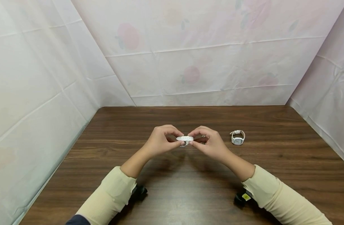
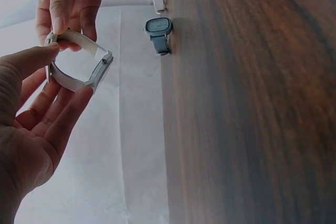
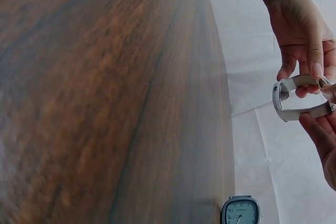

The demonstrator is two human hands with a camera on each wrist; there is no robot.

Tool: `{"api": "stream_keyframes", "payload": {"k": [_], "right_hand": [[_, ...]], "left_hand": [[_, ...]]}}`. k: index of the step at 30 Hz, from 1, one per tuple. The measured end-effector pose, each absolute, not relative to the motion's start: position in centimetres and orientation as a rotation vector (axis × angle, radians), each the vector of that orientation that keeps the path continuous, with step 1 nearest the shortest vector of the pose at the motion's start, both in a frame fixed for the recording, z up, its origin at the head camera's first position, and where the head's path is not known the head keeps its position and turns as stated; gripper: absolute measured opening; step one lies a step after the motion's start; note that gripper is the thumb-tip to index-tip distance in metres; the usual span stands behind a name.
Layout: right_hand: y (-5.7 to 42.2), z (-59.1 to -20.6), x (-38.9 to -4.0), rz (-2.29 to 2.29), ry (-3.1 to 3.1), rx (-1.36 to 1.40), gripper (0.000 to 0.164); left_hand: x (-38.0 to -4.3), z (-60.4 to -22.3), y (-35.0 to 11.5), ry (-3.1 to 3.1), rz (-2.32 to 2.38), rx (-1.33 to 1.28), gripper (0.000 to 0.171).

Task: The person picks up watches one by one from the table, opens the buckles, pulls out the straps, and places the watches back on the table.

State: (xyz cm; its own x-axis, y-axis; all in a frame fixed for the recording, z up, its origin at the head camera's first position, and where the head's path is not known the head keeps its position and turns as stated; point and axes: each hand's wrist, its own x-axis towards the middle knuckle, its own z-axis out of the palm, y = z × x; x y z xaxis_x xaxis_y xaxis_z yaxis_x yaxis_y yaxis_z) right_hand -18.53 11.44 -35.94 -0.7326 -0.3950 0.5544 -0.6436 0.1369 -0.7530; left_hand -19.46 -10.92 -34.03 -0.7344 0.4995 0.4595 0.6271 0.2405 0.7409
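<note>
Both hands hold a white wristwatch [image 1: 186, 138] up over the middle of the table. Its strap forms a loop, and the buckle side faces up toward the head camera. My left hand [image 1: 163, 139] pinches the strap from the left with thumb and index finger. From the right, my right hand [image 1: 209, 140] pinches the same strap near the buckle. The watch case [image 2: 100, 72] hangs at the far side of the loop in the left wrist view. Fingertips partly cover the buckle, so whether it is fastened I cannot tell.
A second white watch [image 1: 238, 138] stands on the brown wooden table [image 1: 172, 193], right of my right hand. A blue-grey watch [image 2: 159, 32] also stands there, mostly hidden behind my right hand in the head view. White patterned cloth [image 1: 203, 62] hangs around the table's back and sides.
</note>
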Motion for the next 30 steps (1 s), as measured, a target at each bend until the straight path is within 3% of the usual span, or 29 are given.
{"api": "stream_keyframes", "payload": {"k": [30], "right_hand": [[11.7, -36.3, -18.36, 1.627, -2.166, 1.023, 0.023]], "left_hand": [[-19.39, -34.2, -10.83, -2.394, -1.516, -1.073, 0.018]]}}
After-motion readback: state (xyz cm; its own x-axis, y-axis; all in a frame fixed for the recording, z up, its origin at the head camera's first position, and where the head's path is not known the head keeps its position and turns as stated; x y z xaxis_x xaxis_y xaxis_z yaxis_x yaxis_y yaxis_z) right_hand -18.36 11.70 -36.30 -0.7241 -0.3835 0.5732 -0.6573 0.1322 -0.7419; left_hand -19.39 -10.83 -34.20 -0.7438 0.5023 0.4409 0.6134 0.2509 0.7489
